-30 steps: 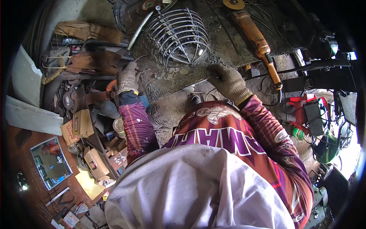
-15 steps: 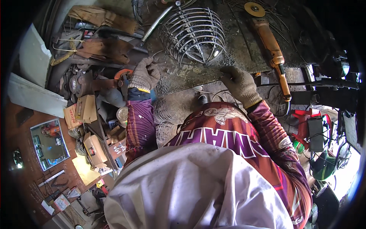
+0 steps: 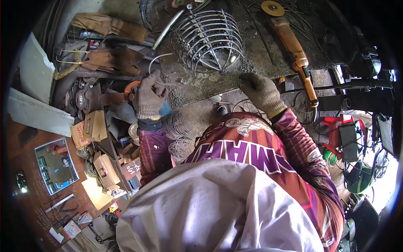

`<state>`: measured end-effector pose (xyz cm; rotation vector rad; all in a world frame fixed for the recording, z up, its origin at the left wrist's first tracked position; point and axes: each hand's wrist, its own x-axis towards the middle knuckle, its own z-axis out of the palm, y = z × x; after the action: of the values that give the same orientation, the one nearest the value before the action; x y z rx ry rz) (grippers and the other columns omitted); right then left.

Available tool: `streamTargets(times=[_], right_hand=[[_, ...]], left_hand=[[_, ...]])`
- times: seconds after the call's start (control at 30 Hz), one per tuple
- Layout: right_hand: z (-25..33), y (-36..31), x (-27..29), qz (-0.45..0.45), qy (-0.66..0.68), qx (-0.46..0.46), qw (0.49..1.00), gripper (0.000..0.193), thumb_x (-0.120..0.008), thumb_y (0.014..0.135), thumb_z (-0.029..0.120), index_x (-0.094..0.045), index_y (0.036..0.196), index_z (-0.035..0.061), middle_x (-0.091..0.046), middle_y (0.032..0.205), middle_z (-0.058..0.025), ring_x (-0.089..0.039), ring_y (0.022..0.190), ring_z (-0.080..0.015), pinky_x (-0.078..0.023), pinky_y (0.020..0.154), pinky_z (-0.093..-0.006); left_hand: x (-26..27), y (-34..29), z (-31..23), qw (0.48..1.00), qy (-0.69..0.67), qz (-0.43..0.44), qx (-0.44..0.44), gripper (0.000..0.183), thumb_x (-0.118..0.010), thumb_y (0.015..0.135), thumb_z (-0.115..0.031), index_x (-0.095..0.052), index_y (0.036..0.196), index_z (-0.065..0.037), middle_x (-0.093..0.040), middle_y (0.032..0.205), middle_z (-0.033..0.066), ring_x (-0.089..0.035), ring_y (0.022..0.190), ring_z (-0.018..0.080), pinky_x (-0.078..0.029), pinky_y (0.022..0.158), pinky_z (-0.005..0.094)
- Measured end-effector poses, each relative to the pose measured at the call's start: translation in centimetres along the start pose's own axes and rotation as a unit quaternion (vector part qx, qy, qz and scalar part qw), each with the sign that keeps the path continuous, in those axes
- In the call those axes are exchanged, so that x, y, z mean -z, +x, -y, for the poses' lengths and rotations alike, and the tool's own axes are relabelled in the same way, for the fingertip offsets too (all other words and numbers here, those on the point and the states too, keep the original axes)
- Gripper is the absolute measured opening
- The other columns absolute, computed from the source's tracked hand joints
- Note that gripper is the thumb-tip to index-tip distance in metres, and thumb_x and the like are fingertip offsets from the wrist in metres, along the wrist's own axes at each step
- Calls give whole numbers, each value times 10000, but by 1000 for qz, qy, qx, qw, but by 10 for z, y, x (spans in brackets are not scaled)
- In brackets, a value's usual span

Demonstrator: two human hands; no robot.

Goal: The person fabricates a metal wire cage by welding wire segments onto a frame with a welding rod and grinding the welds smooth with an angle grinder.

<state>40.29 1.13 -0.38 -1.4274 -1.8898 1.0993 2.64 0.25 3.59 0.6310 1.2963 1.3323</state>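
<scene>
My left hand, in a knit work glove, is closed around a thin curved metal rod. The rod's bent end sticks up past the fingers and curls to the right. To its right, on the dark workbench, rests a cage of curved metal rods, ribs bent across a few long bars. My right hand, also gloved, is at the bench's near edge, just right of the cage and apart from it. Its fingers are curled together; whether anything is inside them is hidden.
An orange angle grinder with a yellowish disc lies on the bench at right. Left of the cage is a shiny metal tube. Below the bench stand wire coils. Cardboard boxes and a mirror are further left.
My left hand has moved left and slightly toward me, away from the cage, and the curved rod now stands out clearly above it. The right hand has barely shifted.
</scene>
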Motion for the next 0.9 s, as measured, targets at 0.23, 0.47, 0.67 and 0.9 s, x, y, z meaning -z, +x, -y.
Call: streamTargets(times=[0.23,0.47,0.67,0.9], right_hand=[[23,5,6,-29,50,81,995,340,-686,924,239,-691,1199,40,-735,1008,-173,-706,945,-349,-554,845,-425],[0,28,12,-25,-54,114,992,333,-650,925,267,-701,1187,67,-716,1051,-194,-682,1003,-392,-547,875,-468],[15,47,5,16,-152,29,988,356,-615,944,390,-740,1146,124,-737,1056,-184,-692,1005,-395,-547,875,-481],[20,55,4,12,-113,-42,993,386,-594,941,427,-765,1119,130,-740,1062,-189,-693,1032,-388,-543,899,-483]], left_hand=[[-101,-28,-11,862,421,278,-51,211,-632,985,-239,-658,899,-48,-556,680,38,-546,616,175,-427,567,351],[-103,2,22,717,598,232,-273,222,-636,976,-226,-653,928,-10,-634,802,213,-626,725,396,-476,656,459],[-121,4,29,716,593,172,-326,233,-656,964,-225,-691,1055,-14,-704,935,220,-701,881,382,-545,778,430],[-105,-24,68,788,564,-15,-248,412,-701,944,-248,-646,1270,-3,-718,1126,208,-702,1016,351,-541,900,422]])
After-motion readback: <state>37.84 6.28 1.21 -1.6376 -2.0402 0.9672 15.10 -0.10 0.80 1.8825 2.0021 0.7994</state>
